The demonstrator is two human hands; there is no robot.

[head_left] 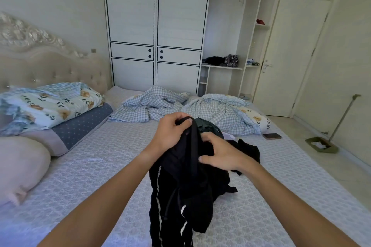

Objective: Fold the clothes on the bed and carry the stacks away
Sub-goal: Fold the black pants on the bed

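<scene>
Black fabric with a thin white side stripe hangs straight down from both hands over the near part of the bed (96, 158): this dark garment (180, 190) looks like track trousers, its long axis running top to bottom, the lower end trailing out of view below. The left hand (170, 132) is curled round a black band at the top, lifting it. The right hand (222, 155), slightly lower and to the right, presses bent fingers into the bunched cloth, seemingly gripping a fold. Spreading it flat would mean drawing the hands apart sideways. Just behind, more dark clothes (247, 146) lie heaped on the mattress. Farther off sit a phone (272, 136) and a rumpled checked duvet (180, 106).
</scene>
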